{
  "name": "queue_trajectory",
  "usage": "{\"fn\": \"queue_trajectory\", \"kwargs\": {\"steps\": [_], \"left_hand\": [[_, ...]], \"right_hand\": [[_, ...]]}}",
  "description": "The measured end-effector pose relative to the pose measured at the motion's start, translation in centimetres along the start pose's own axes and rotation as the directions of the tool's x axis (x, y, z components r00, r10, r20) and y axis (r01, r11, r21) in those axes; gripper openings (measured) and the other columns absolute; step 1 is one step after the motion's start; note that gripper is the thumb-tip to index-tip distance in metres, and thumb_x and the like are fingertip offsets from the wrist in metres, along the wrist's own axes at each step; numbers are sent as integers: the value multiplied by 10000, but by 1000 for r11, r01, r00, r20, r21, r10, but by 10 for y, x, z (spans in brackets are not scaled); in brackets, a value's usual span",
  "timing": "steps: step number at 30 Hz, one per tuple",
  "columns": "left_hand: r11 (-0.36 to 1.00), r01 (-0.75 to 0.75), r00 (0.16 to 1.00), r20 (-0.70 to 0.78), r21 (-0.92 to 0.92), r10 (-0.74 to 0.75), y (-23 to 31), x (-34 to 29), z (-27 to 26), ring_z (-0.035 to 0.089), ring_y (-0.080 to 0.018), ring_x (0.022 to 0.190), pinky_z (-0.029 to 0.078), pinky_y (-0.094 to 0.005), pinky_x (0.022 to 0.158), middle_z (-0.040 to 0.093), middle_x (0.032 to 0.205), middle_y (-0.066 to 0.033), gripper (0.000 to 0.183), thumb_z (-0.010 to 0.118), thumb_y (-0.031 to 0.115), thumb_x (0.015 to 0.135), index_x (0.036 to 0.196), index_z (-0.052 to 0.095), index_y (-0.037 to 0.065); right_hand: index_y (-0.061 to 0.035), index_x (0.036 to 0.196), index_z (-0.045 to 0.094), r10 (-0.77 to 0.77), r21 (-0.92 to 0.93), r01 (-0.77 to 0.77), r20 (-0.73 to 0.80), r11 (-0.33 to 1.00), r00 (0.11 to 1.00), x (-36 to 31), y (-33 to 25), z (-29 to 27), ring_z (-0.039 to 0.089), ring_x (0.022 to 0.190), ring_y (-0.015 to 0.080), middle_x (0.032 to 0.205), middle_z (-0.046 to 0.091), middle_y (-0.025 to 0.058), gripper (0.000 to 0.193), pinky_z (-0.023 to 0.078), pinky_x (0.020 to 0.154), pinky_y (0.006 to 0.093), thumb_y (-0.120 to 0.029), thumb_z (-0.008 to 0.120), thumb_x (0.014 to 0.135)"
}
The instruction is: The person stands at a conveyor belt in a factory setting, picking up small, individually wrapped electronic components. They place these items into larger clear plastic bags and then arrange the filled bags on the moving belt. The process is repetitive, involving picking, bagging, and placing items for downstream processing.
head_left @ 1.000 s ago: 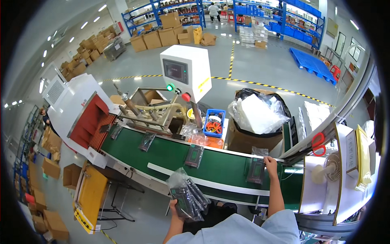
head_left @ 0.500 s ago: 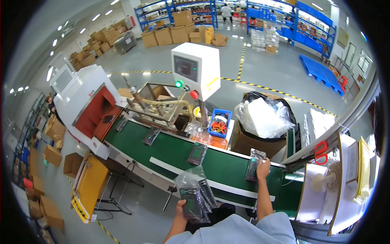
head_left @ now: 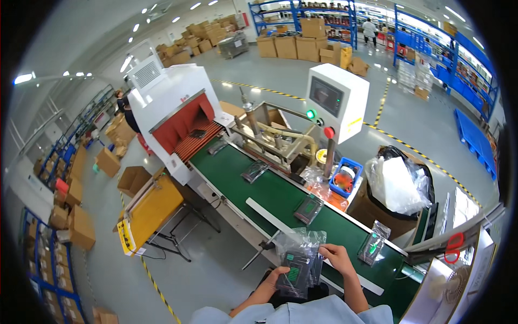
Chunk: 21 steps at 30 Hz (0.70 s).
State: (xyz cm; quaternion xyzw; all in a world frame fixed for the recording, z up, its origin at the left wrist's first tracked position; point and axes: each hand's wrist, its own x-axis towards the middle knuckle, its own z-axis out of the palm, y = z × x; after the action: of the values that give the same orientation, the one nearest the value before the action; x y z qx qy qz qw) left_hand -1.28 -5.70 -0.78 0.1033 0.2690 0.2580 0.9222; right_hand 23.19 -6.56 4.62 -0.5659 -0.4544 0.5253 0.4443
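Packets (head_left: 297,274) sit stacked in my left hand (head_left: 273,281), at the near side of the green belt (head_left: 222,174); fingers of my right hand (head_left: 340,259) pinch them at one edge. Slick plastic could, I judge, let one slip if my left grip eases.

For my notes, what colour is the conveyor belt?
The conveyor belt is green, clearest in the head view.
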Motion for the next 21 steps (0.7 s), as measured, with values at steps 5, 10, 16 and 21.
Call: {"fn": "queue_trajectory", "kwargs": {"steps": [5,10,16,21], "left_hand": [[999,-34,999,41,-31,35,6,-1,-3,618,-267,874,513,-374,784,605,1004,-175,486,567,186,719,1140,490,-43],[986,-125,990,53,-112,132,14,8,-5,610,-275,899,503,-385,810,596,1027,-181,504,573,188,711,1150,481,-44],[966,-189,980,26,-179,196,11,19,-10,613,-284,871,510,-389,785,604,996,-176,483,577,197,699,1113,505,-40],[920,-362,926,-172,-149,336,26,23,-25,623,-278,789,530,-394,716,621,904,-146,440,561,233,679,1043,541,-14]], "right_hand": [[25,890,638,-78,-113,79,11,991,997,0,5,6,530,663,95,723,605,30,222,436,615,247,-186,598,835],[0,851,653,-97,-262,122,106,957,990,-12,-10,2,563,653,127,717,630,75,199,437,596,264,-190,603,823],[9,851,648,-70,-309,107,129,945,989,-25,-18,-17,571,662,135,710,629,78,206,446,604,267,-190,601,828],[18,838,634,-36,-128,10,-204,992,978,-55,10,-81,533,703,83,734,603,19,179,429,634,237,-156,588,839]]}}
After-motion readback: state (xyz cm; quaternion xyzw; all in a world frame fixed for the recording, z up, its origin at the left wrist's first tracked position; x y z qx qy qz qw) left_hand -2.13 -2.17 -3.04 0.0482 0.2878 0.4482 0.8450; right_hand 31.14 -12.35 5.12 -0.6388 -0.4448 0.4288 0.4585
